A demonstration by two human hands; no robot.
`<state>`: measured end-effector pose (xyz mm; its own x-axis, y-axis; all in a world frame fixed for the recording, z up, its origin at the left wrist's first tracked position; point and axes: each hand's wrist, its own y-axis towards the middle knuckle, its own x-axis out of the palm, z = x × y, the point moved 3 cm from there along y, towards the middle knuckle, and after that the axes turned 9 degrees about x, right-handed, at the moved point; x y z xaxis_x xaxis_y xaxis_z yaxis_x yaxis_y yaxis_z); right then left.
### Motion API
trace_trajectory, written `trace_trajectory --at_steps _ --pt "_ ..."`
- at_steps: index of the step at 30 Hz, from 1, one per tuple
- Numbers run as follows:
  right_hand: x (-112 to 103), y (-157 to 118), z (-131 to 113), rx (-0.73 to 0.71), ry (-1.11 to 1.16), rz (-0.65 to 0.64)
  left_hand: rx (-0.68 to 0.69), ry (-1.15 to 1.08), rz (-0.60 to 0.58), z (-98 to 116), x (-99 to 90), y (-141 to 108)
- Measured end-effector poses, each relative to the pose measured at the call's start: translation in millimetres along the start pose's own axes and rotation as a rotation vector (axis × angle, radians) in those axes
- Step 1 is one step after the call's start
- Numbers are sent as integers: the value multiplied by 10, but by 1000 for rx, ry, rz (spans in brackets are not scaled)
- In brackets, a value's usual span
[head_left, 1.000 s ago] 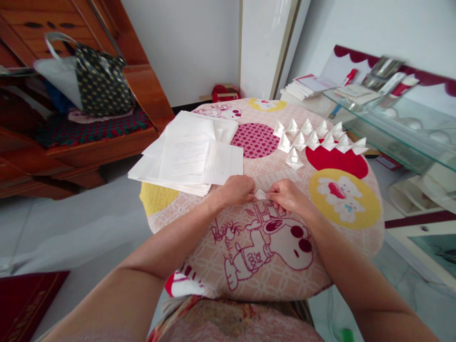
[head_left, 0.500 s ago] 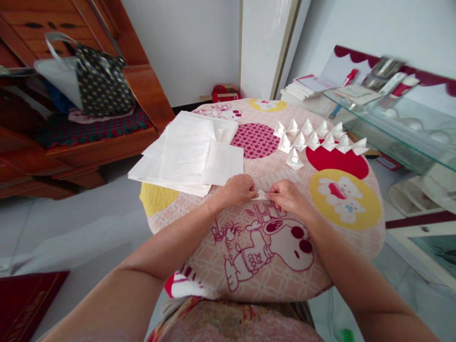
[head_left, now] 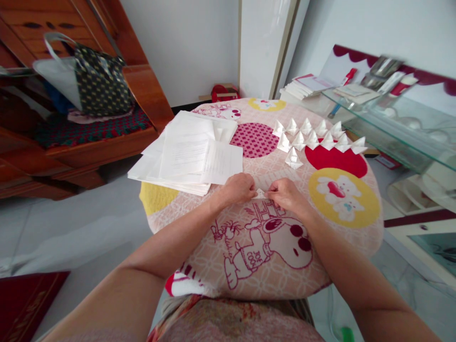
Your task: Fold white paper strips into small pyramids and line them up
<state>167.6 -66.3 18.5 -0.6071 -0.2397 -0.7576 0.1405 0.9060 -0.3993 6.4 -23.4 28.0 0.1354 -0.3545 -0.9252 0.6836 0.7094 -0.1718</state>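
My left hand (head_left: 241, 188) and my right hand (head_left: 284, 193) pinch the two ends of a small folded piece of white paper (head_left: 261, 194) low over the cloth-covered table (head_left: 206, 237). A raised point of the fold shows between my fingertips; the rest of it is hidden by the fingers. Beyond my right hand stand several folded paper boats (head_left: 312, 139) in two rows, with a single paper boat (head_left: 294, 158) in front of them. Left of my left hand lies a spread stack of white paper sheets (head_left: 185, 147), some with print.
To the right a glass shelf (head_left: 399, 128) carries a metal cup, a red marker and papers, its edge close to the table. A wooden bench (head_left: 107, 142) with a dotted bag (head_left: 101, 80) stands at the left.
Both hands keep their pinch on the folded paper, and no clear movement of it shows. The view has shifted very slightly.
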Motion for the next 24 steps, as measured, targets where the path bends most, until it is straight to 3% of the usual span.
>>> trace_trajectory --at_steps 4,9,12,24 --pt "14 13 15 3 41 -15 69 -66 83 -61 22 17" --pt "-1 -14 8 11 121 -96 324 -246 136 -85 65 32" --pt "-26 -28 11 48 161 -151 404 -279 137 -87 81 38" --pt "-39 -9 39 79 137 -200 411 -257 139 -129 127 87"
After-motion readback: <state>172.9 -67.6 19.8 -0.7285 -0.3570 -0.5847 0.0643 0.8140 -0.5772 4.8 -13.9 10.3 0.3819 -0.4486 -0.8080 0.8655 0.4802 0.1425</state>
